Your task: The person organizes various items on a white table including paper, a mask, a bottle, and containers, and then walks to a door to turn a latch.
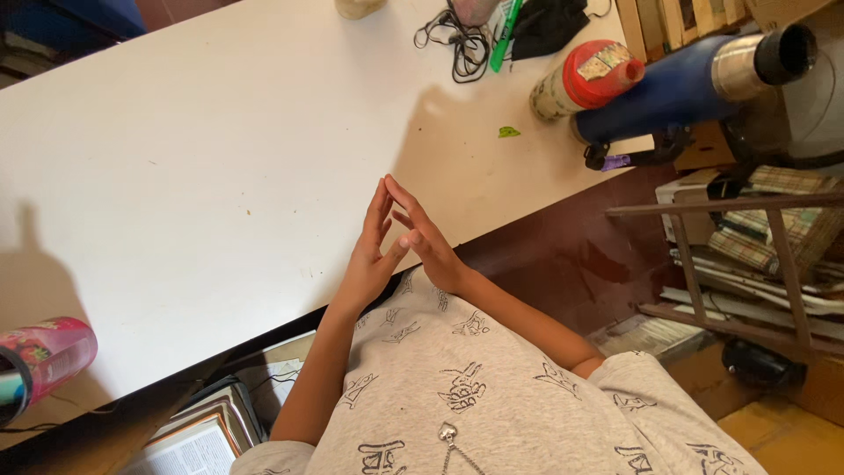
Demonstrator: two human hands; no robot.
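White tabletop (202, 167) fills most of the view, set at a slant above a dark red floor (563, 264), with the bare working area directly ahead of the person and the loose items pushed to the far and side edges. The left hand (369, 251) and the right hand (426, 237) are raised just over the near edge of the table, palms turned toward each other. The fingers of each hand are extended and held together, and the fingertips of both hands meet at the top; lower down, the thumbs appear to touch. Neither hand holds or grips any object. Nearest to the hands is a small green scrap (509, 132), lying apart from them on the table. Beyond it, a red-capped bottle (585, 79) and a large blue flask (694, 84) lie close together at the right edge of the table, the flask overhanging a shelf of stacked papers (756, 237). A tangle of black cable (457, 40) and a green pen (504, 35) rest at the far edge. A pink cup (48, 352) sits at the near left corner, well apart from both hands.
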